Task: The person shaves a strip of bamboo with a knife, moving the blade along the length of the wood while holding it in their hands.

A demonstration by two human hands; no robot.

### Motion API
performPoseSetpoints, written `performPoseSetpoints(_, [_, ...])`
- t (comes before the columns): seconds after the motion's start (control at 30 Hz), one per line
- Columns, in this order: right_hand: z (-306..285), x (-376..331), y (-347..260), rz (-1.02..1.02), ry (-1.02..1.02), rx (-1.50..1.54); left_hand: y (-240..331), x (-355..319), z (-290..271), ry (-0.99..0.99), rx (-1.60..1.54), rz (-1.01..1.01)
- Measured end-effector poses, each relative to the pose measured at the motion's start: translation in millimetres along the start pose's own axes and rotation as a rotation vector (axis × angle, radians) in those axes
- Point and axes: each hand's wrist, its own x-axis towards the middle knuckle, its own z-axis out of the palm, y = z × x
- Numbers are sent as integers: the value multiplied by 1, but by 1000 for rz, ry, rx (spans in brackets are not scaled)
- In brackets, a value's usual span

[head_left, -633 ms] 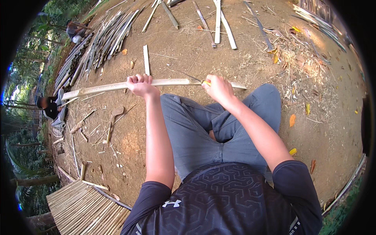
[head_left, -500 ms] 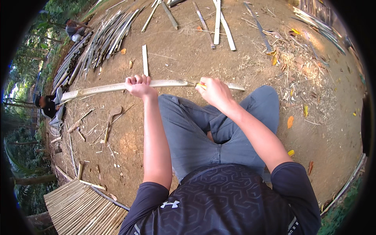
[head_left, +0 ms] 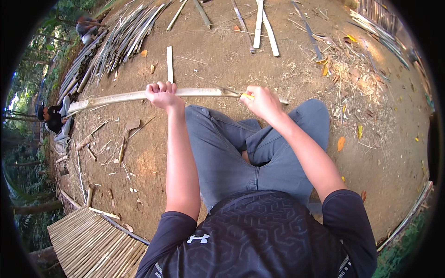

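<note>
I see my left hand [head_left: 161,94] wrapped around a long pale bamboo strip [head_left: 120,97], fingers clamped on it just above the frame's centre; the strip runs from the middle left of the frame across to my right hand [head_left: 262,102]. That hand is fisted on a yellow-handled tool [head_left: 248,96] set against the strip's right part, fingers closed tight around the handle. My grey-trousered knees [head_left: 250,148] sit just below the strip. A short loose slat [head_left: 169,64] lies just beyond the left hand, and a bundle of split bamboo [head_left: 116,39] fills the upper left. More slats [head_left: 264,25] lie at the top centre, well apart from my hands. A woven bamboo panel [head_left: 92,241] sits at the lower left. Another person [head_left: 54,119] crouches at the far left edge near the strip's end. Everything rests on bare dirt ground [head_left: 222,60] littered with shavings and dry leaves, outdoors, greenery at the left rim.
</note>
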Motion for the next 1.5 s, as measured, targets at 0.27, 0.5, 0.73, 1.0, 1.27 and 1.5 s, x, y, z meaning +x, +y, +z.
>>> performPoseSetpoints(0.27, [-5, 11, 21, 69, -8, 6, -1, 2, 5, -14, -21, -3])
performPoseSetpoints(0.5, [1, 13, 32, 52, 36, -31, 0, -1, 12, -12, -11, 1])
performPoseSetpoints(0.73, [2, 6, 30, 36, 0, -20, 3, -2, 8, 8, 9, 8])
performPoseSetpoints(1.0, [-3, 19, 69, 110, -30, 78, 2, -4, 16, 9, 10, -3])
performPoseSetpoints(1.27, [0, 15, 69, 145, -13, 52, 2, -3, 12, -20, -10, -14])
performPoseSetpoints(1.5, [11, 12, 72, 137, -20, 172, 1, -5, 16, -7, 22, -8])
